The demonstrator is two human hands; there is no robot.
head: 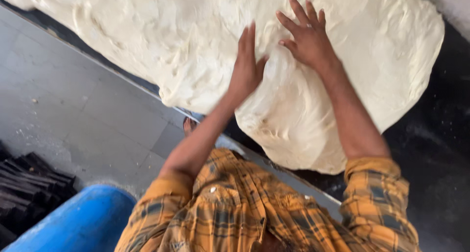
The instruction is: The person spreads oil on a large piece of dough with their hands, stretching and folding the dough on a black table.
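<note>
Both hands flat on the dough mound (342, 75), left hand (247, 68) fingers together nearer its near edge, right hand (306, 34) fingers spread farther in.

Both hands (276, 56) flat on dough (161, 41)

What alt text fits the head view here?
Both hands, left and right, press open-palmed on a huge pale dough mass on a dark counter. Yellow plaid sleeves show below, with a blue drum on the grey floor.
</note>
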